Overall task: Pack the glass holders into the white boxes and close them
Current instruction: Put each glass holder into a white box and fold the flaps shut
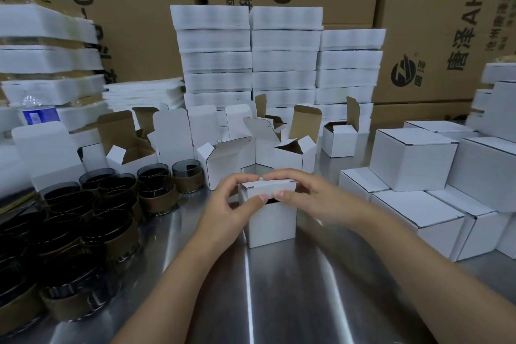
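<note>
Step in hand: closing of the white box point(272, 220), upright on the tabletop point(279, 293). Lid point(269, 188) folded over but not seated; dark gap along the front edge, probably a glass holder inside, not confirmable.

Left hand point(231, 204) clamped on the lid's left end, thumb on the front flap, fingers curled over the back edge. Right hand point(307, 198) clamped likewise on the right end.

Recommended:
- Keep the box square and flat on the tabletop.
- Guide the front flap inside the front wall before pressing.
- Press evenly with both thumbs, to avoid a creased flap or a skewed lid.
- Check for side flaps tucked under the lid.
- Avoid heavy downward force, with glass likely inside.

Left of the box: unpacked glass holders point(111, 204), dark with brown bands, crowded together. Behind the box: open boxes point(223, 160), flaps up. Right of the box: closed boxes point(413, 160), stacked. Much packing judged outstanding.
</note>
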`<action>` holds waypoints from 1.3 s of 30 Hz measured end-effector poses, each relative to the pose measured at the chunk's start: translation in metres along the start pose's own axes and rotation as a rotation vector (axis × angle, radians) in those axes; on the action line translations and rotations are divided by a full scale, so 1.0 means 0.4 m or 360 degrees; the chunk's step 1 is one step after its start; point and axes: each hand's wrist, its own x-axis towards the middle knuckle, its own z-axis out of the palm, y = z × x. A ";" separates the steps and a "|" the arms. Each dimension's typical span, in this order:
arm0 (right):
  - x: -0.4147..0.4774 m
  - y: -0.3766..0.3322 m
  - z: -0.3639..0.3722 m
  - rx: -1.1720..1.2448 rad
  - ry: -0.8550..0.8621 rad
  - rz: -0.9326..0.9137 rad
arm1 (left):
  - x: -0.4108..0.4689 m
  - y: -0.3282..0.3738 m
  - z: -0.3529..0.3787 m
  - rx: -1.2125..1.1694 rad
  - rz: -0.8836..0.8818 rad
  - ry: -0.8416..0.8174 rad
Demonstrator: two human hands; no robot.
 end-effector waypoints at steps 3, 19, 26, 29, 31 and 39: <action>0.000 -0.003 -0.003 0.0032 -0.0022 0.0020 | 0.001 0.006 0.002 -0.0154 -0.0062 0.0034; 0.003 -0.010 -0.002 0.0010 0.0005 0.0211 | 0.020 -0.001 0.005 -0.0309 -0.0212 0.0102; 0.006 -0.008 0.002 0.0021 0.0018 0.0211 | 0.018 -0.009 0.003 -0.0142 -0.0156 0.0088; 0.008 -0.004 0.005 0.0006 0.0052 0.0192 | 0.018 -0.012 0.000 -0.0116 -0.0144 0.0081; 0.011 0.000 0.016 -0.0015 0.0118 0.0166 | 0.016 -0.010 -0.001 -0.0156 -0.0165 0.0103; 0.023 0.004 0.047 -0.0032 0.0292 0.0120 | 0.019 -0.014 -0.005 -0.0260 -0.0281 0.0099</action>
